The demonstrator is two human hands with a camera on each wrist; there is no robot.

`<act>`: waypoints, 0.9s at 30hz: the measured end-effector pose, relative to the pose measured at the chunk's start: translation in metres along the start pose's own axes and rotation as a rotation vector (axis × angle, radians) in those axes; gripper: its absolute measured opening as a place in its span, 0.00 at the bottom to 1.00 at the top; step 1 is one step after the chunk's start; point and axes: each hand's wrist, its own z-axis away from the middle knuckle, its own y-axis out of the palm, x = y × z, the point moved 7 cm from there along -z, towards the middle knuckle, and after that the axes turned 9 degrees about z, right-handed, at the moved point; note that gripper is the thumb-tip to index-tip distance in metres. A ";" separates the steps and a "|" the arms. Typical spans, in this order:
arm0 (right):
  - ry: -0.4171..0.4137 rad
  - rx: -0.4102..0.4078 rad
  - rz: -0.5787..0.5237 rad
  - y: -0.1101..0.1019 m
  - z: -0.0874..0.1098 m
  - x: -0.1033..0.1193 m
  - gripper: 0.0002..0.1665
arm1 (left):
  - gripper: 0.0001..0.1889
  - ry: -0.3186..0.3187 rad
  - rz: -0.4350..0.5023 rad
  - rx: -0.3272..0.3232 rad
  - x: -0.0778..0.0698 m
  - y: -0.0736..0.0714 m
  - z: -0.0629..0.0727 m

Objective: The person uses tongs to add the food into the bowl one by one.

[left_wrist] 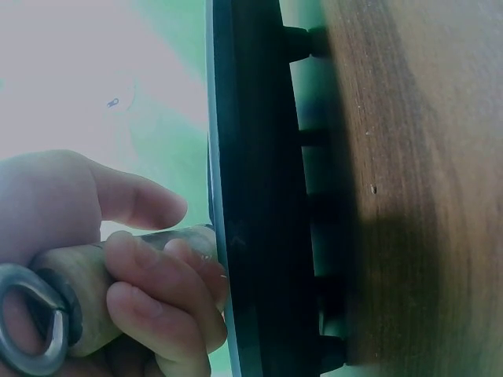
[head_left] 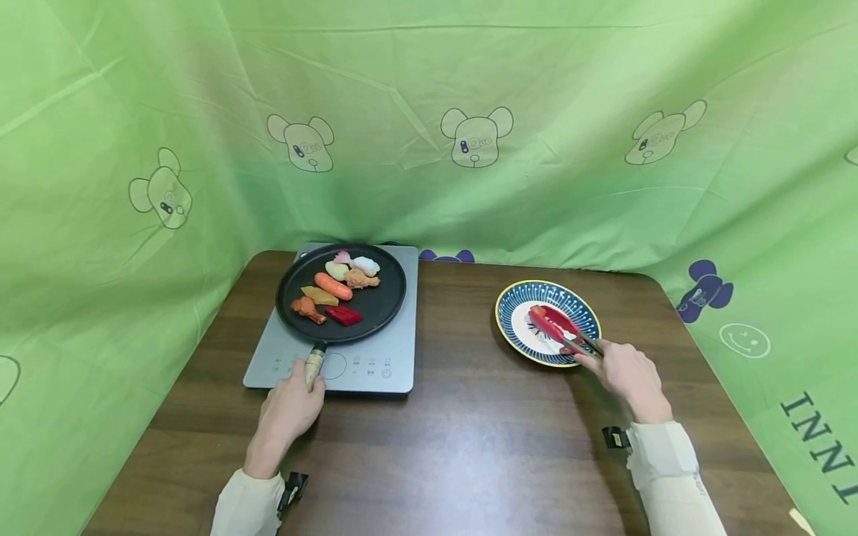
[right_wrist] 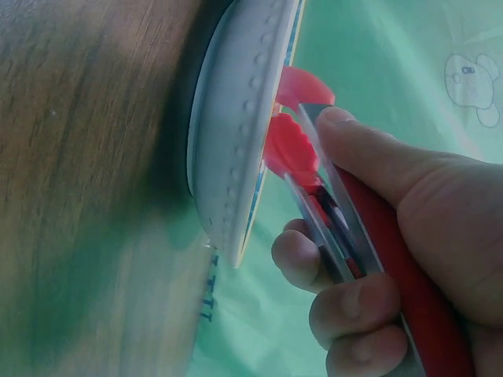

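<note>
A black frying pan (head_left: 375,298) sits on a flat induction cooktop (head_left: 398,350), and my left hand (head_left: 293,402) grips its wooden handle (head_left: 313,365). The left wrist view shows fingers wrapped round that handle (left_wrist: 82,275), with a metal ring at its end. Several food pieces lie in the pan, among them a sausage (head_left: 333,286), a drumstick (head_left: 308,309) and a dark red piece (head_left: 344,316). My right hand (head_left: 630,372) holds red-tipped tongs (head_left: 553,326) over a blue-patterned plate (head_left: 516,339). A small orange-brown bit shows at the tong tips; I cannot tell whether they pinch it.
Both stand on a brown wooden table (head_left: 462,417), the cooktop at left and the plate at right. Green printed cloth (head_left: 402,186) hangs behind the table and along its sides. In the left wrist view, the cooktop edge (left_wrist: 263,196) rises beside the hand.
</note>
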 end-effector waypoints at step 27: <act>0.016 -0.084 -0.032 0.000 0.003 -0.005 0.22 | 0.26 0.006 0.009 0.001 -0.002 -0.001 0.001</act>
